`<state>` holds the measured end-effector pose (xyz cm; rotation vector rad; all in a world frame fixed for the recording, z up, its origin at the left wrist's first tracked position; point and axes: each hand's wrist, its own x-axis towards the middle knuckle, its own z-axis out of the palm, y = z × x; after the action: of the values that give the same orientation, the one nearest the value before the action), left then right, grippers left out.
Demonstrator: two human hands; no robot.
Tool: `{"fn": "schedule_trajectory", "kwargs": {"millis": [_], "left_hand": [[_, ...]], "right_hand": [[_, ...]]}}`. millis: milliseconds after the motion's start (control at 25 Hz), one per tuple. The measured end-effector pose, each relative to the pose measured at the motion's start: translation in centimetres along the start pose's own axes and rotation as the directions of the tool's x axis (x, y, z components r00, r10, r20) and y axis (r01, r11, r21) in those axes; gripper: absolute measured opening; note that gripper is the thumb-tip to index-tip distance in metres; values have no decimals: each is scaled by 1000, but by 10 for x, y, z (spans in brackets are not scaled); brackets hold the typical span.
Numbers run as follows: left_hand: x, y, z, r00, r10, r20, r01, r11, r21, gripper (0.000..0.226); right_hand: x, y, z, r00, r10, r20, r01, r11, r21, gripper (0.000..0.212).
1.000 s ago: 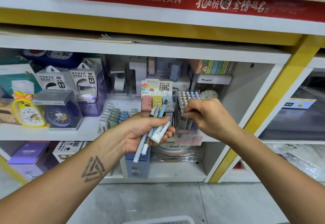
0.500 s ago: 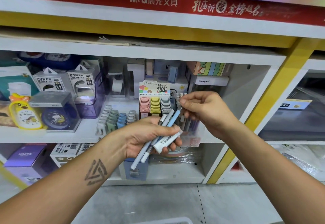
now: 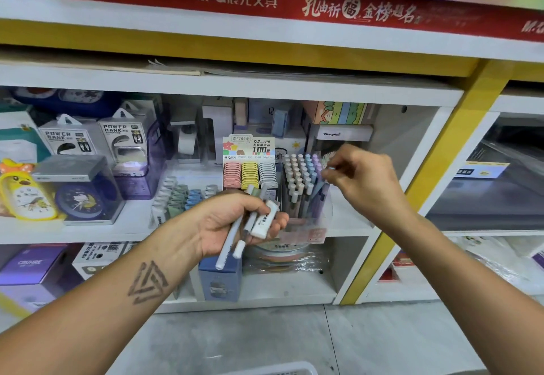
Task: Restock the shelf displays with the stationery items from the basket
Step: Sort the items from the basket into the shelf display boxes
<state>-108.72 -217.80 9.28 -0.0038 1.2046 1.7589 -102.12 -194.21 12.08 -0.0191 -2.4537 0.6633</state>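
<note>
Many capped pens [image 3: 300,177] stand upright in a clear display box [image 3: 306,221].

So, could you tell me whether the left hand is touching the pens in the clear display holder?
Apart. The head view shows the left hand holding its own pens in front of and below the display holder, shelf visible between.

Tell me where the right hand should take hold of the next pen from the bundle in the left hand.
Grip the capped top end of the pale blue pen, which stands out above the left hand near the lead-refill display. Come in from above and to the right with the right hand: the lower ends point down toward the floor, and the palm wraps the middle.
</note>
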Motion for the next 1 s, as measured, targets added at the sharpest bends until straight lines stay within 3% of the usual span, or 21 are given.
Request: {"fn": "schedule_trajectory", "kwargs": {"millis": [320,600,840,920,1000], "left_hand": [[2,-3,1,999,47,-2,-47,999,-2,26],[-1,-5,5,998,69,-13,-69,997,18,35],[-3,-5,5,992,122,11,-122,991,45,13],[-1,-4,4,988,152,-4,-151,987,58,18],[0,-4,6,983,185,-10,-184,981,68,22]], "right_hand": [[-3,3,8,989,-76,125,83,995,-54,7],[-1,7,13,983,-158,92,170,976,-133,10],[0,3,20,970,-124,210,192,920,-342,21],[0,-8,18,987,-96,129,124,967,-222,21],[1,-24,16,985,17,172,-31,996,79,18]]}}
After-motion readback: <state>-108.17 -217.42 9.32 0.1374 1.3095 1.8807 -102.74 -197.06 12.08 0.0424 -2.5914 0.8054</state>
